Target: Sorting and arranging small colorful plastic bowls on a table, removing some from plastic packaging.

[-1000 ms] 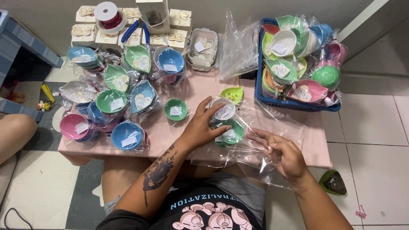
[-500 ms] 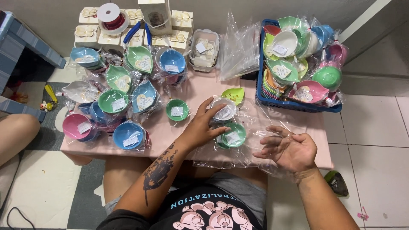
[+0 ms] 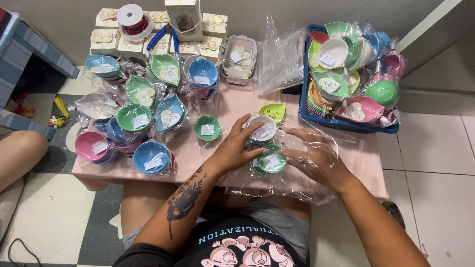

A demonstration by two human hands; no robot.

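A: Well, start at the grip. The left hand (image 3: 236, 148) lies fingers spread and half curled over a white bowl (image 3: 262, 129), fingertips touching its rim and the film around it; not a closed hold, more a press from above.

B: And the right hand (image 3: 316, 159)?

A: Flat and open, palm down on the clear plastic bag (image 3: 307, 173), at three o'clock from a green bowl (image 3: 271, 161). Whether it pinches the film underneath, I cannot tell.

B: Where does the green bowl sit?

A: Between the two hands, under the plastic, at six o'clock from the white one and nearly touching it. A lime leaf-shaped dish (image 3: 273, 111) sits just beyond, at twelve o'clock.

B: Further out?

A: At nine o'clock, a small green bowl (image 3: 207, 128), then a crowd of wrapped bowls (image 3: 141, 118) in blue, green and pink on the pink bench (image 3: 363, 165). At one o'clock, a blue basket (image 3: 316, 117) heaped with more. Cream boxes (image 3: 105, 39) and a ribbon spool (image 3: 131, 17) stand at eleven o'clock.

B: What could go wrong?

A: I judge the film slippery and loose, so a bowl could slide out of it. The near bench edge is close; a tug on the bag might drag the green bowl off onto the lap. A sweeping elbow could also knock the stacked bowls.
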